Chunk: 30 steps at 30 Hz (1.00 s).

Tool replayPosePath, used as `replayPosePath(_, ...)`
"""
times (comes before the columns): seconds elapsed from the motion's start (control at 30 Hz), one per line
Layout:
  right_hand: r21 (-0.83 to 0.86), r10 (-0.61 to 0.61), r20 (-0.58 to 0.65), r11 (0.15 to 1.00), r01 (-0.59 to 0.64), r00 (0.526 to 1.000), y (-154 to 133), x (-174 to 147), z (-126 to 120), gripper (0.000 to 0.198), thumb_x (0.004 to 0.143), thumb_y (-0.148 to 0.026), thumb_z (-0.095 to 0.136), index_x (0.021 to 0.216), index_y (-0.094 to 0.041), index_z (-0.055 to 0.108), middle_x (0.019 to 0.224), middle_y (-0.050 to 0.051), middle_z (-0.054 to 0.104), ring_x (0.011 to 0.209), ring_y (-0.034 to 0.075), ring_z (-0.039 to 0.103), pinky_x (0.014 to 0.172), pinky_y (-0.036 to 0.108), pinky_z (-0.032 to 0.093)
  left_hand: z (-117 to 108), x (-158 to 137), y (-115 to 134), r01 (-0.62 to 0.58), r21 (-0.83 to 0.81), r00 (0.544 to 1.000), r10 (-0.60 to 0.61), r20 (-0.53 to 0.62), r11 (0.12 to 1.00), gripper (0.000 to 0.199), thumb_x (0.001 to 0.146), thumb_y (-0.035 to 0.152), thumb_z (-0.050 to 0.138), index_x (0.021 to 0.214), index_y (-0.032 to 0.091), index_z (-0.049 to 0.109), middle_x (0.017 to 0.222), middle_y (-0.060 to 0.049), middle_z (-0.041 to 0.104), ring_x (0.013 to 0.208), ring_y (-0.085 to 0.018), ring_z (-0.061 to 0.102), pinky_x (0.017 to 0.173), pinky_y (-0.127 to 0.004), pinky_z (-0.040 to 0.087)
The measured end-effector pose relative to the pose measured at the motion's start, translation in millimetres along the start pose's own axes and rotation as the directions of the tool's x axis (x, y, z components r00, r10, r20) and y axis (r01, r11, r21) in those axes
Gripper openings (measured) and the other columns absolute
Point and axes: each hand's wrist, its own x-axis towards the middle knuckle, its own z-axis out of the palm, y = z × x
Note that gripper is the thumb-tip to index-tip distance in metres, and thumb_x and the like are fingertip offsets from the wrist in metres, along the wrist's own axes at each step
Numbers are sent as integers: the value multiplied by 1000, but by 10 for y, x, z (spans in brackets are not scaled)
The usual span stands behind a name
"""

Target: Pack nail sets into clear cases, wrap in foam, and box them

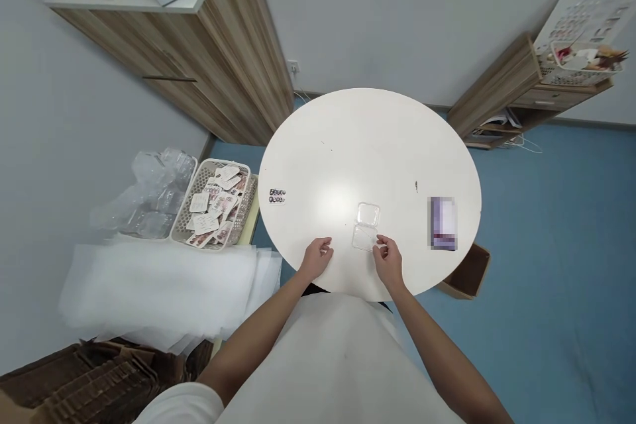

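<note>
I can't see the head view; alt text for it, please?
The right hand is at the edge of an open clear case on a white table; the left hand is apart from it. A purple pack lies right, small dark pieces left.

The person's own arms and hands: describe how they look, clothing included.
The left hand and right hand are ungloved. The left forearm and right forearm are bare, with no watch or bracelet showing. A short white sleeve covers the upper left arm; the right sleeve is out of view. Rings are too small to tell.
</note>
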Motion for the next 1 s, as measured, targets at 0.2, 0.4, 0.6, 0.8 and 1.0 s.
replayPosePath(0.2,-75,-143,248,983,166,958,-472,125,809,27,74,-28,45,99,-20,53,92,4,55,63,11,48,63,29,45,-1101,268,-247,-58,241,973,109,-203,969,28,74,23,50,100,16,55,94,-6,57,82,-15,55,71,-29,48)
replayPosePath(0.4,-228,-236,366,915,332,900,-892,458,1791,29,71,-20,46,99,-21,53,103,5,50,98,19,46,84,34,40,-1854,740,-239,-46,444,978,131,-162,895,43,73,26,52,113,15,46,104,-8,51,78,-15,55,76,-31,44)
replayPosePath(0.6,-377,-188,372,864,333,909,-1141,746,2309,41,71,-20,51,111,-21,46,109,6,47,103,20,42,85,33,38,-2000,1129,-225,-38,585,996,75,-39,810,65,70,31,57,127,16,31,113,-11,45,90,-22,53,75,-31,43)
replayPosePath(0.8,-553,-118,332,780,294,936,-1226,792,2501,56,70,-24,56,123,-24,35,108,7,47,100,23,43,81,35,36,-1975,1220,-283,-90,588,995,94,24,804,62,70,29,58,126,21,33,111,-9,43,97,-22,50,75,-29,42)
replayPosePath(1.0,-550,-137,318,779,300,938,-1189,778,2518,57,71,-23,56,123,-25,35,108,8,44,100,23,42,81,35,35,-1928,1186,-329,-137,518,985,171,-19,844,56,69,23,59,121,19,38,108,-8,47,96,-22,50,77,-31,42)
